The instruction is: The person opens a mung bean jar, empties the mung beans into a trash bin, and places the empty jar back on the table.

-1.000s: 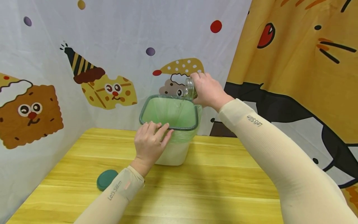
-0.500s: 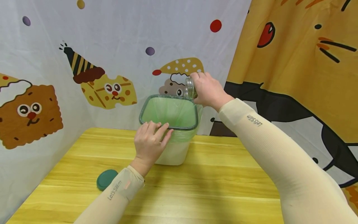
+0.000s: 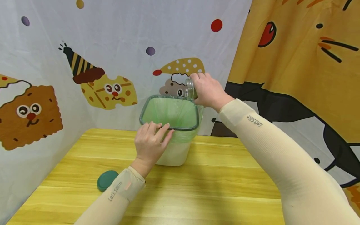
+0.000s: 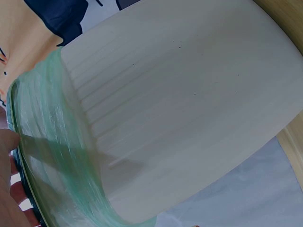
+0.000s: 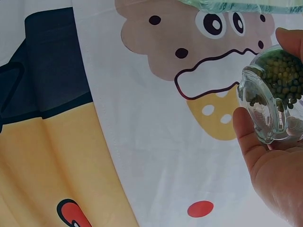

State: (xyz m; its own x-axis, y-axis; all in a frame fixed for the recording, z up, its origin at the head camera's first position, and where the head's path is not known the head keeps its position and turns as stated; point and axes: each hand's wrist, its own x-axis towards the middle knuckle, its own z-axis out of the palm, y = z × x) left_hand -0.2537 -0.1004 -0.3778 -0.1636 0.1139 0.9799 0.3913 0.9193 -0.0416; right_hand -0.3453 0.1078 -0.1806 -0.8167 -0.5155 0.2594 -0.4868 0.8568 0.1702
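My right hand (image 3: 209, 90) holds a clear glass jar (image 3: 189, 89) on its side at the back right rim of a white trash bin (image 3: 174, 154). The jar's mouth points left, over the bin. In the right wrist view, small round green beans (image 5: 281, 78) lie inside the glass. My left hand (image 3: 149, 142) grips the bin's front rim, thumb outside and fingers over the edge in the left wrist view. A green bag (image 3: 184, 136) lines the bin, folded out over its top under a dark rim ring (image 3: 184, 128). The bin's floor is hidden.
A round dark green lid (image 3: 107, 180) lies on the wooden table (image 3: 213, 187), beside my left forearm and partly covered by it. Behind the bin hangs a white cartoon cloth (image 3: 121, 37), with a yellow curtain (image 3: 295, 68) at the right.
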